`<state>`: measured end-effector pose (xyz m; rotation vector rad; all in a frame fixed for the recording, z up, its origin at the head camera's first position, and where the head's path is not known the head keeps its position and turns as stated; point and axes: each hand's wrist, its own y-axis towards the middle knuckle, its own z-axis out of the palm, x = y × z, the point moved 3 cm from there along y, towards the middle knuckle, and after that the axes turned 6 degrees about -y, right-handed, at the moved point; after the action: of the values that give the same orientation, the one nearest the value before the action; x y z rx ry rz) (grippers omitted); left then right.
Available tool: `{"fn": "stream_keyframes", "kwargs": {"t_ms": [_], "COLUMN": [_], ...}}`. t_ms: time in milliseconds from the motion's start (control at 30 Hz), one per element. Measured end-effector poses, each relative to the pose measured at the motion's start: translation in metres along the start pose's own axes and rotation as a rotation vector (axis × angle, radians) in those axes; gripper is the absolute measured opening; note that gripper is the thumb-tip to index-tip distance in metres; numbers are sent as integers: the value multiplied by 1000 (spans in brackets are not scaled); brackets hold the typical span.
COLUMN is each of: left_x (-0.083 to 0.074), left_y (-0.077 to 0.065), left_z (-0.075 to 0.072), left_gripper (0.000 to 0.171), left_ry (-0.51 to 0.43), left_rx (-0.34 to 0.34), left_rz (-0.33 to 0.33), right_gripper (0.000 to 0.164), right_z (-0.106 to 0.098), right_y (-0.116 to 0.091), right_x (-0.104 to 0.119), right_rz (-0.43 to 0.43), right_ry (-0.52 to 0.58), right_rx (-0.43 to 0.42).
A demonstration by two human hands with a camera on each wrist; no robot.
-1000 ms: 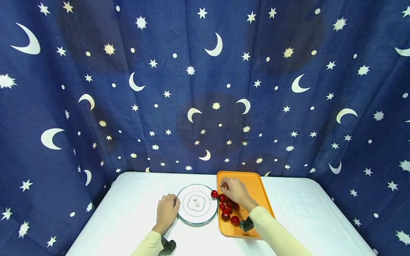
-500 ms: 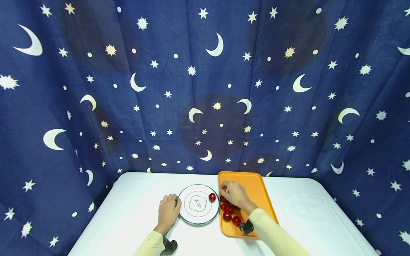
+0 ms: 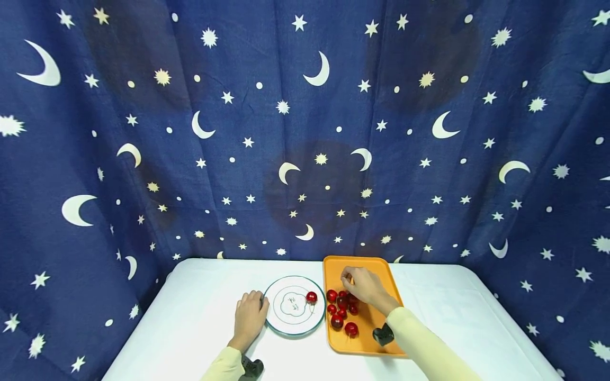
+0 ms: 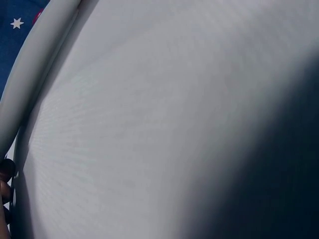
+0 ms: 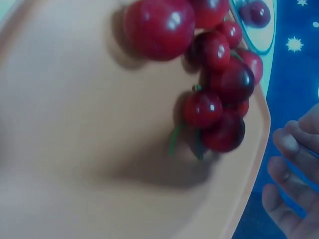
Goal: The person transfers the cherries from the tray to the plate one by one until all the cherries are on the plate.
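My left hand (image 3: 250, 316) is at the left rim of a white plate (image 3: 286, 328) with a green edge, fingers bent and thumb at the rim. In the left wrist view, its fingertips (image 4: 6, 186) show beside the plate's edge (image 4: 30, 64). One red cherry (image 3: 312, 297) lies on the plate's right side, its stem toward me. Over the orange tray (image 3: 376, 267), my right hand (image 3: 364, 284) hovers with loosely bent fingers and holds nothing. Below it, several dark red cherries (image 3: 342, 302), some with green stems, cluster along the tray's left side; the hand hides part of the cluster.
The tray stands just right of the plate on a white-clothed table (image 3: 205, 286). A dark blue curtain (image 3: 305, 132) with moons and stars hangs behind the table. Both wrists carry small black devices, one (image 3: 383, 334) beneath the right sleeve.
The right hand let go of a cherry's stem and moved right, over the tray. That cherry went from the plate's right rim onto the plate. The left hand stayed at the rim.
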<state>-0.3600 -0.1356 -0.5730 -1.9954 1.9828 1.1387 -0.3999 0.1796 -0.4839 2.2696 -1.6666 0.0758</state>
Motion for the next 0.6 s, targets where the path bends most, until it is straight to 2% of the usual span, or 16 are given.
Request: {"fn": "stream_keyframes", "kwargs": {"t_ms": [300,600], "left_x": [-1,2], "left_y": [0,0], "left_z": [-2,1], "left_gripper": [20,22], "left_ry": [1,4], "left_rx": [12,12], "left_rz": [-5,-4], "right_gripper": [5,7], "right_z": [-21,-22], "right_y": [-8,-20], "right_x": [-16,-41], "right_rz": [-50,-24], "right_ry": [-55,-95], "right_rx": [53,241]}}
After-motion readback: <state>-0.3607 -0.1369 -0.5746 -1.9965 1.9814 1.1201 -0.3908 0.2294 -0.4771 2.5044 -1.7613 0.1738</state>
